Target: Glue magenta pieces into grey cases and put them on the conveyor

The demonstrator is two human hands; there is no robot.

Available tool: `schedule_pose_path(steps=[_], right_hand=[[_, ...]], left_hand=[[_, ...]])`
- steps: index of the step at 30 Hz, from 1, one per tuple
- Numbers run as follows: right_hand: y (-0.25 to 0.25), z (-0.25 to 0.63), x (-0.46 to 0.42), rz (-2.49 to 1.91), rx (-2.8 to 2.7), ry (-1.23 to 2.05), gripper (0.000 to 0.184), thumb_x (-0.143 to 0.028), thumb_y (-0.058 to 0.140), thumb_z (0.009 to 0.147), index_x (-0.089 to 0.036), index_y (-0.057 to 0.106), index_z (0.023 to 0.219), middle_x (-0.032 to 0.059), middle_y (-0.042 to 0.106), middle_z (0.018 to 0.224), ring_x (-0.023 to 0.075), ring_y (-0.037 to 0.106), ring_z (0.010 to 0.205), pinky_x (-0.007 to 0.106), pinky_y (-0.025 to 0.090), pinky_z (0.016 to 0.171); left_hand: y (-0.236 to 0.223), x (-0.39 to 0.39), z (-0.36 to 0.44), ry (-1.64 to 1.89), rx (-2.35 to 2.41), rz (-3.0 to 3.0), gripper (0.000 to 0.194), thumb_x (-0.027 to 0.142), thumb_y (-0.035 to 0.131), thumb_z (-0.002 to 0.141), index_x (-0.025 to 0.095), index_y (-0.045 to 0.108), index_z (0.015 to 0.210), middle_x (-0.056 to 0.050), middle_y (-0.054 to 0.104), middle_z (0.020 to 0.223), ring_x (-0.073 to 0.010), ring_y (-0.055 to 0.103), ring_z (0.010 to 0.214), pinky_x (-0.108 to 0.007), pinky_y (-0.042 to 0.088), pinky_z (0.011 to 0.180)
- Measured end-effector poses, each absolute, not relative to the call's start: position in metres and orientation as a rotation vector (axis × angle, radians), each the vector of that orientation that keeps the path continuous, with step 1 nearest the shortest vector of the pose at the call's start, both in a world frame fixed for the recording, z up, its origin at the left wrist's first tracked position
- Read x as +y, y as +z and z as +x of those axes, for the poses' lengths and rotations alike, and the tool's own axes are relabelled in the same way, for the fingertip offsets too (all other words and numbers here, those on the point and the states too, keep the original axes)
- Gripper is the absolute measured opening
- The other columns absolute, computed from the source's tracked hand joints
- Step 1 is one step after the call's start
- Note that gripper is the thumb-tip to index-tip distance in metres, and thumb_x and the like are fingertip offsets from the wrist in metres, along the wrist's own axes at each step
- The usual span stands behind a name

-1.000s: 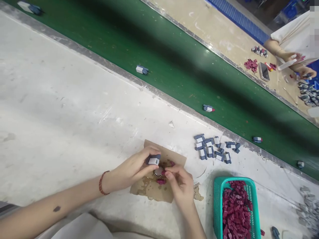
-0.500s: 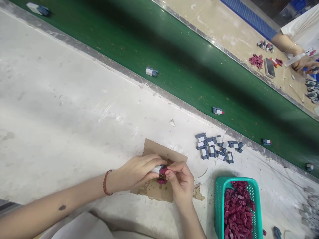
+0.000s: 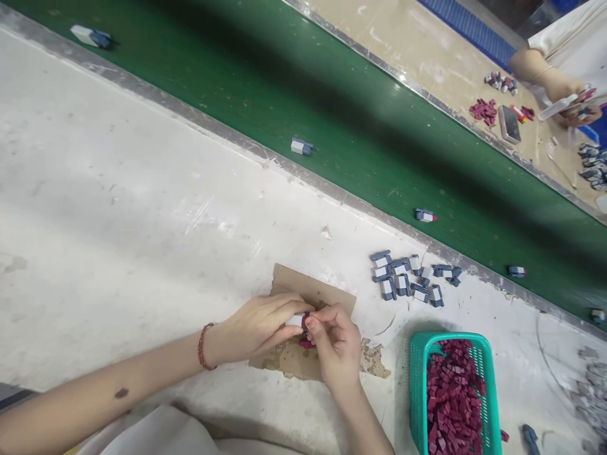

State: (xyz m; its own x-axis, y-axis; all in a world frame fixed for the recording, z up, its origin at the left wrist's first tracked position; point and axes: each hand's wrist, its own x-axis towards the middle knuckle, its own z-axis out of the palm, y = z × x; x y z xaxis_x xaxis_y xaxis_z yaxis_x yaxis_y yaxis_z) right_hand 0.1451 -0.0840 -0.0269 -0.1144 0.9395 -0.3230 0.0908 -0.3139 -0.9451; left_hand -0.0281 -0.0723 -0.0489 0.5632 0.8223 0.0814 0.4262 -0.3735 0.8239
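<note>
Between the thumb and fingers of my left hand is a small white and blue-grey plastic part, partly covered by the fingers. Pinched in my right hand is a small maroon plastic piece, pressed against the end of the white part. Both hands are over a stained piece of brown cardboard on the white table. Another maroon piece shows just below the fingers. To the right lies a group of several white and blue-grey parts.
A teal basket of maroon pieces stands at the lower right. Behind the table runs a green conveyor belt carrying several spaced parts. Across it, a co-worker's hand holds parts beside a phone and small piles.
My right hand has moved slightly left, bringing the maroon piece up against the white part. Parts on the belt have shifted to the right. The co-worker's hands have moved a little.
</note>
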Motion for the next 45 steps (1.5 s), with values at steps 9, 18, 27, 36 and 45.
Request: schedule_pose_path(steps=[9, 18, 27, 36, 45], right_hand=[[-0.022, 0.151, -0.084, -1.364, -1.106, 1.577, 0.033, -0.05, 0.06, 0.087, -0.02, 0.056, 0.073, -0.0033, 0.057, 0.053, 0.0107, 0.051, 0.047, 0.023, 0.043, 0.048], [-0.003, 0.172, -0.085, -1.384, -1.158, 1.395, 0.028, -0.046, 0.056, 0.09, -0.019, 0.063, 0.088, -0.0007, 0.062, 0.06, 0.0124, 0.056, 0.051, 0.023, 0.045, 0.049], [0.023, 0.297, -0.118, -2.133, -1.656, 0.331, 0.022, -0.023, 0.045, 0.089, -0.022, 0.067, 0.093, 0.0087, 0.068, 0.097, 0.0259, 0.061, 0.091, 0.039, 0.048, 0.078], [-0.008, 0.335, -0.124, -2.296, -1.821, 0.248, 0.029, -0.013, 0.04, 0.083, -0.02, 0.068, 0.088, 0.011, 0.068, 0.09, 0.0277, 0.062, 0.087, 0.042, 0.05, 0.078], [0.017, 0.321, -0.119, -2.175, -1.479, 0.503, 0.025, -0.038, 0.048, 0.089, -0.02, 0.064, 0.096, 0.0097, 0.071, 0.093, 0.0257, 0.066, 0.083, 0.038, 0.052, 0.073]], left_hand=[[-0.036, -0.069, -0.03, 0.64, 0.955, 2.108, 0.034, 0.032, 0.032, 0.103, 0.018, 0.06, 0.116, -0.009, 0.073, 0.095, -0.0211, 0.07, 0.082, -0.028, 0.056, 0.069], [-0.017, -0.02, -0.021, 0.518, 0.814, 2.184, 0.037, 0.041, 0.038, 0.099, 0.022, 0.067, 0.11, -0.008, 0.073, 0.1, -0.0229, 0.067, 0.089, -0.031, 0.054, 0.08], [-0.009, 0.113, -0.063, 0.578, 1.75, 2.177, 0.05, 0.038, 0.029, 0.1, 0.007, 0.048, 0.135, -0.013, 0.058, 0.121, -0.028, 0.052, 0.112, -0.046, 0.04, 0.102], [-0.027, 0.141, -0.039, 0.556, 1.535, 2.41, 0.051, 0.038, 0.033, 0.099, 0.006, 0.045, 0.137, -0.012, 0.045, 0.142, -0.0328, 0.029, 0.135, -0.051, 0.021, 0.114], [-0.042, 0.153, 0.0, 0.623, 1.383, 2.353, 0.036, 0.027, 0.04, 0.092, 0.011, 0.062, 0.115, -0.018, 0.06, 0.115, -0.0357, 0.056, 0.11, -0.049, 0.044, 0.094]])
